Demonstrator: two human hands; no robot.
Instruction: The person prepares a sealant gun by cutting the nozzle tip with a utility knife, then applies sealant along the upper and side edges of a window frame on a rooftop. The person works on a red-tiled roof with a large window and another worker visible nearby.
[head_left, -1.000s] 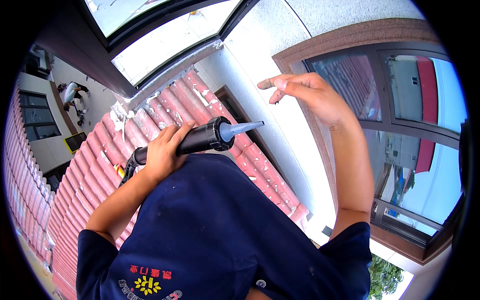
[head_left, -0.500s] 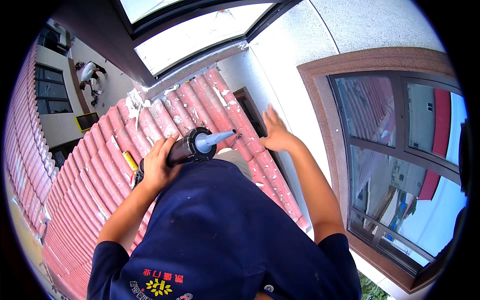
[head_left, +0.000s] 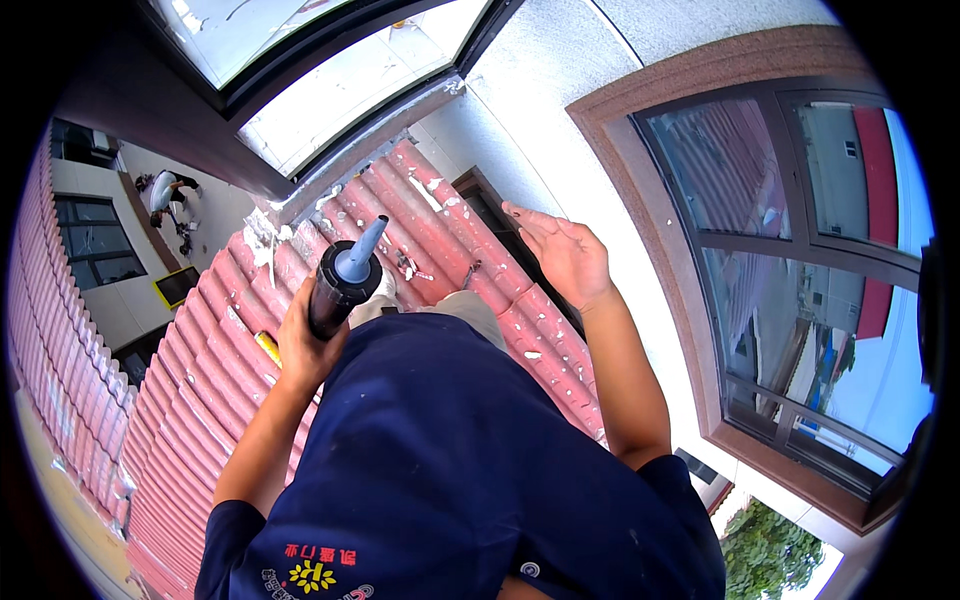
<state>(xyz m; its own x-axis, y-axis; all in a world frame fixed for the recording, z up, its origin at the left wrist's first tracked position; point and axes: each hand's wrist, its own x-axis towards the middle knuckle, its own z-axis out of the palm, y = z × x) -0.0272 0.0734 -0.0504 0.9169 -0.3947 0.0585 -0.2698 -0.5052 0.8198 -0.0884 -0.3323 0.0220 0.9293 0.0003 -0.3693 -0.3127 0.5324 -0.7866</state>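
My left hand [head_left: 308, 345] is wrapped round the black barrel of a caulking gun [head_left: 338, 300]. Its tapered blue-grey nozzle [head_left: 362, 252] points up and away, over the red roof tiles. The rear of the gun is hidden behind my hand and forearm. On the right, my right hand [head_left: 572, 262] is raised with its palm showing and fingers apart, holding nothing. It hangs in front of the white wall, near a dark narrow window opening. A yellow cylindrical object [head_left: 268, 348] is beside my left hand; its other end is hidden.
Ridged red tiles [head_left: 215, 345] slope beneath me, spotted with white debris [head_left: 262, 240]. A dark-framed window [head_left: 225, 95] stands ahead. At right is a brown-trimmed window [head_left: 745, 245] in the white wall [head_left: 540, 90]. Far below left, another person [head_left: 168, 195] bends over in the yard.
The nozzle has swung from pointing right to pointing up and away as my left hand turned the gun. My right hand has turned its palm into view. The view has shifted slightly.
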